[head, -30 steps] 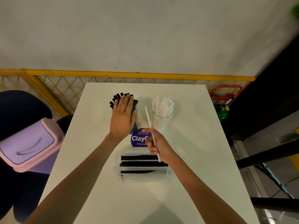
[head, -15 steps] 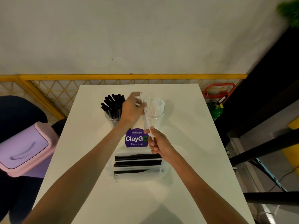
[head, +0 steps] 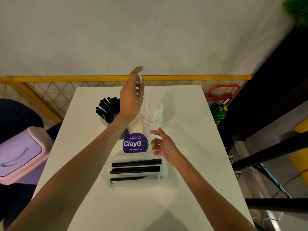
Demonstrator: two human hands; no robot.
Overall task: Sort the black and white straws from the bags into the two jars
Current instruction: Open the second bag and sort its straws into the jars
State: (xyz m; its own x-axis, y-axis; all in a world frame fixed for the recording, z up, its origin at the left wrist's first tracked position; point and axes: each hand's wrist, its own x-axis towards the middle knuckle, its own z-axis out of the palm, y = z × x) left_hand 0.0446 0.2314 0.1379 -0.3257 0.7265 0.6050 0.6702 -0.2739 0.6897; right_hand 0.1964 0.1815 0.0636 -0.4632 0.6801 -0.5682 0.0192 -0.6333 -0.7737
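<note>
- The white table [head: 191, 172] carries everything. It has no lip, so any straw I fumble could roll off the edge.
- The clear bag [head: 164, 172] lies flat near me with the black straws [head: 135, 164] lined up inside. I cannot tell whether any white ones remain among them. It is slippery and could slide if I drag a straw out one-handed.
- The jar of black straws [head: 108, 114] and the jar of white straws [head: 152, 119] stand side by side beyond the purple sign [head: 135, 143]. Both look crowded and light, so I judge that a knock from my forearm could tip either one.
- My left hand [head: 131, 100] is raised above the jars, pinching one straw between thumb and fingers.
- My right hand [head: 162, 145] hovers near the white jar's base, fingers loosely curled and empty.
- The white straw [head: 141, 78] hangs tilted over the gap between the jars. Lowered carelessly, it could catch on packed tips or land among the black.
</note>
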